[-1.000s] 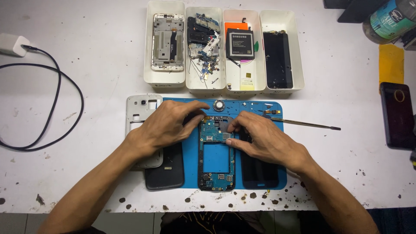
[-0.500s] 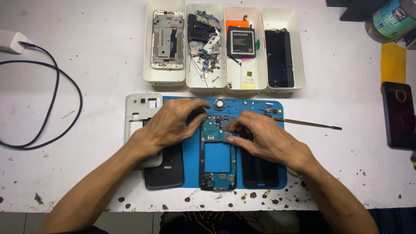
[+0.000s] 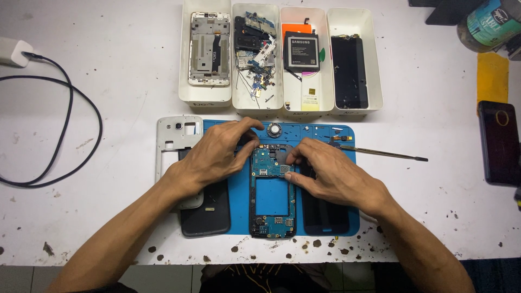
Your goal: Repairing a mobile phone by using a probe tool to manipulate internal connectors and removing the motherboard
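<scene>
**A:** I'm looking down at the blue mat (image 3: 239,201) on the bench (image 3: 108,228). The phone mid-frame (image 3: 272,191), with its green circuit board (image 3: 269,163) at the top end, is lying lengthwise in the middle of the mat. The left hand (image 3: 217,154) is resting on the frame's upper left corner, its fingers (image 3: 247,127) curled down over the top edge. The right hand (image 3: 331,173) is coming in from the other side.

**B:** Is either hand gripping anything?

**A:** I'm judging that the left one is only pressing the frame down, loosely curled, not pinching. The right hand's fingers are bunched tight at the board's right edge, tips touching it; whether they are closed on some small part I cannot tell, since the fingers are hiding it.

**B:** So how would you work it well?

**A:** I'm keeping the left hand bearing down flat so the frame is not sliding on the mat, and working the right fingertips gently along the board's edge, not prying hard, because thin connectors are likely sitting there. The slim metal tool (image 3: 385,154) is lying just right of the mat, within reach. The dark back cover (image 3: 209,209) and dark screen panel (image 3: 325,214) are flanking the frame, so I'm avoiding nudging them.
</scene>
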